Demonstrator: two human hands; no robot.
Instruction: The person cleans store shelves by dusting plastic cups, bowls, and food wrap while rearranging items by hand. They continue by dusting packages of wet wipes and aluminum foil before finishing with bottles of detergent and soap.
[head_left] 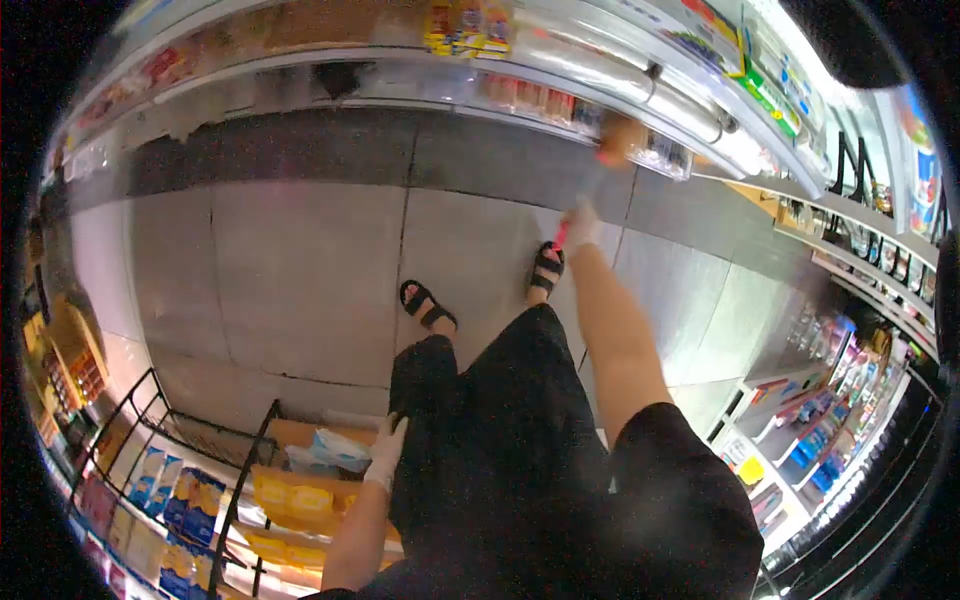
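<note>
My right hand [582,224], in a pale glove, is stretched forward over the floor and closed around the pink handle of a duster [622,138]. The duster's brown head is smeared by motion and lies in front of the lower shelf edge. Down beside my left thigh hangs my left hand [386,452], also in a pale glove. Its fingers lie straight along the black trousers [480,450], and nothing shows in them. Near it, yellow packs [300,498] and a pale blue-and-white pack [340,450] sit on a rack.
A long shelf [380,72] of packaged goods curves across the front. Black wire racks [160,410] with blue and yellow packs stand at lower left. On the right are white shelves [790,440] of goods. My sandalled feet [428,305] stand on grey floor tiles [290,270].
</note>
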